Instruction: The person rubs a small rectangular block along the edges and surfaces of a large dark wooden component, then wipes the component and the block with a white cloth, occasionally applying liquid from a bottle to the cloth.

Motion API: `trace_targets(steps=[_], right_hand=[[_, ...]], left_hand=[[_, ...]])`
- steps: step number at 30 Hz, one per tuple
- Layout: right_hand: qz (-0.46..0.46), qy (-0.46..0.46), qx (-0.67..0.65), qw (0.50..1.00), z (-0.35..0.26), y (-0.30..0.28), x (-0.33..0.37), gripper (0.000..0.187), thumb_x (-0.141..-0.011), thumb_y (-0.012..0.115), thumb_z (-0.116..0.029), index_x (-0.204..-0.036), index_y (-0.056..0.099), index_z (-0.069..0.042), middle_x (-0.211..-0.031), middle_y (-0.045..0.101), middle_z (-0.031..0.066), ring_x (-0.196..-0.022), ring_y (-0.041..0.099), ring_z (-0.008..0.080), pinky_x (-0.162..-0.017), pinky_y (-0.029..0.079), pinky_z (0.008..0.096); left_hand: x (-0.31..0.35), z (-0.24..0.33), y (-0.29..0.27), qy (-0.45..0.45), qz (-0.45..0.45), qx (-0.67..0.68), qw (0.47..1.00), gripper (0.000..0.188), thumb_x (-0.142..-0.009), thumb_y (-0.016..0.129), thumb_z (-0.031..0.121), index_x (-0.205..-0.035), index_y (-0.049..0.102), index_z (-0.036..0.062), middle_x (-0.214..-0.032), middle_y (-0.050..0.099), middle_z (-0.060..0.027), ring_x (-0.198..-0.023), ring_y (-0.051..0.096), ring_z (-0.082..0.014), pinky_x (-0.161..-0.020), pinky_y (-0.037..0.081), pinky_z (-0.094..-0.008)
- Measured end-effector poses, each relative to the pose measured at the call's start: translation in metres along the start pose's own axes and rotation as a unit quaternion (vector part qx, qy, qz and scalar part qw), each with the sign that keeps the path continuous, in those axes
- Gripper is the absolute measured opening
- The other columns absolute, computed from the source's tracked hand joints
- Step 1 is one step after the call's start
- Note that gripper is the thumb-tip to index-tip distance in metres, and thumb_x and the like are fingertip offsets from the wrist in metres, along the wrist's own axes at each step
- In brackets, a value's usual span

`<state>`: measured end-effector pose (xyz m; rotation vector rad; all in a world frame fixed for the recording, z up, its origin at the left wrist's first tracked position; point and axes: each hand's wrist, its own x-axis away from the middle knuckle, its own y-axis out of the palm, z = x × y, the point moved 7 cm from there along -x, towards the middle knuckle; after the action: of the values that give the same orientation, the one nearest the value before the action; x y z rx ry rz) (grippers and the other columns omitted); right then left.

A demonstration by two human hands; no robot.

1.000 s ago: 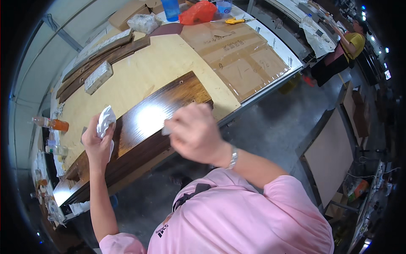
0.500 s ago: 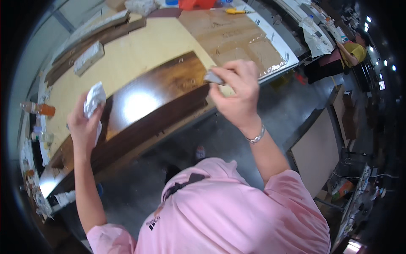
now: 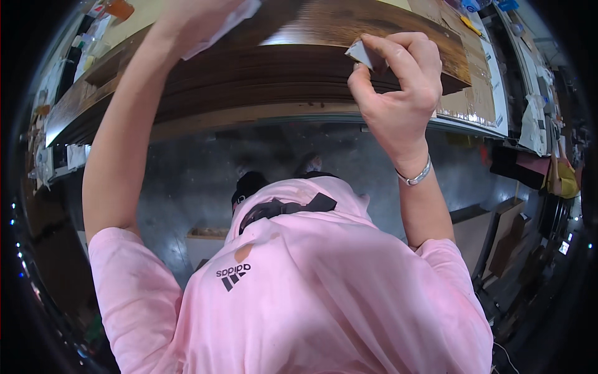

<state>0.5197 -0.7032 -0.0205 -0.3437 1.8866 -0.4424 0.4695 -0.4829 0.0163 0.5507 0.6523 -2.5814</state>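
Note:
A glossy dark-brown wooden board [image 3: 349, 25] spans the workbench in front of me, its thick front edge facing me. My left hand [image 3: 198, 22], partly cut off by the upper edge, is over the board's left part. It holds a crumpled white cloth [image 3: 229, 26] against or just above the wood; contact cannot be made out. Near the board's right end, my right hand [image 3: 402, 81] pinches a small grey-white folded piece [image 3: 366, 56], stiff like paper, between thumb and fingers. That piece is close to the board's front edge.
Brown cardboard [image 3: 481, 84] covers the bench's right end, with a yellow-handled tool [image 3: 471, 25] on it. A bottle of orange liquid [image 3: 118, 8] stands at the far left. Panels [image 3: 501, 237] lean at the right. Farther right is a person in a yellow top [image 3: 565, 179].
My view has tilted down and turned. My left hand with the cloth has moved forward and right across the board. My right hand still pinches the small piece.

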Motion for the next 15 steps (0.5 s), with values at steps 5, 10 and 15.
trace_targets(steps=[5,10,15], right_hand=[[-0.010,0.003,0.035,0.999,-0.037,0.040,-0.010,0.026,-0.057,0.070,-0.006,-0.082,0.067,-0.010,-0.079,0.054,0.0030,-0.074,0.051,0.0233,-0.068,0.035,0.0370],[0.002,0.019,0.045,0.999,-0.106,0.085,-0.027,0.026,-0.058,0.070,-0.005,-0.083,0.065,-0.009,-0.079,0.053,0.0037,-0.074,0.051,0.0236,-0.069,0.035,0.0372],[-0.046,0.012,0.018,0.999,-0.194,0.173,-0.043,0.023,-0.061,0.068,-0.006,-0.083,0.064,-0.007,-0.080,0.051,0.0069,-0.076,0.052,0.0257,-0.069,0.037,0.0385]], left_hand=[[0.031,-0.028,-0.147,0.074,0.000,-0.414,0.907,0.038,-0.089,0.069,0.019,-0.120,0.063,-0.0004,-0.098,0.071,-0.0083,-0.091,0.065,-0.0160,-0.085,0.049,-0.0298],[0.083,-0.066,-0.292,-0.093,-0.007,-0.458,0.884,0.035,-0.086,0.070,0.020,-0.119,0.066,0.0093,-0.101,0.070,-0.0174,-0.090,0.070,-0.0285,-0.081,0.052,-0.0340],[0.115,-0.077,-0.311,0.011,0.035,-0.448,0.893,0.030,-0.084,0.074,0.028,-0.107,0.066,0.0095,-0.095,0.069,-0.0149,-0.088,0.066,-0.0365,-0.074,0.052,-0.0412]])
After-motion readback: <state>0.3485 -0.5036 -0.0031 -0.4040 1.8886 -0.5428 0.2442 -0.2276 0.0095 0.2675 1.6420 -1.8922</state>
